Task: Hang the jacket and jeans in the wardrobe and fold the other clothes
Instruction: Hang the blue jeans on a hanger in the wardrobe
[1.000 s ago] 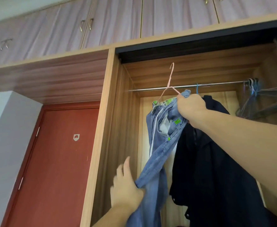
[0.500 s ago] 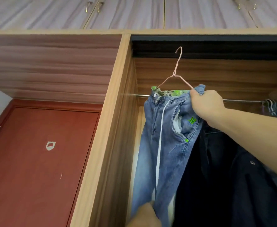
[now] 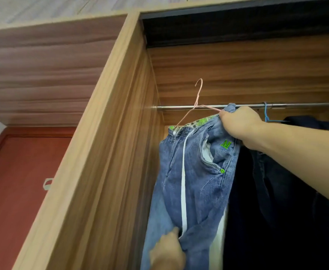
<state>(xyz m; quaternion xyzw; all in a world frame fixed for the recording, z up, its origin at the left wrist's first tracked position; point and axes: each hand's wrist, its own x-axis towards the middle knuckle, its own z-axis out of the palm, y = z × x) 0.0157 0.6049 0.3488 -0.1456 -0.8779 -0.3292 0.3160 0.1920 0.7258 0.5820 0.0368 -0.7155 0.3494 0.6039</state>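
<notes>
Jeans (image 3: 196, 172) on a pink wire hanger (image 3: 196, 103), hook not yet over the wardrobe rail (image 3: 179, 107).

Right hand (image 3: 237, 124) curled round waistband and hanger arm, just in front of the rail; left hand (image 3: 168, 250) low down, pinching denim near the white side stripe, fingers partly out of frame. Dark jacket (image 3: 276, 191) already up on a blue hanger (image 3: 266, 115) to the right, so roughly half the hanging seems done. Left: hooking the jeans, then folding the other clothes, none in view. Wardrobe floor and jeans hems cut off; rail's far right end blurred.
</notes>
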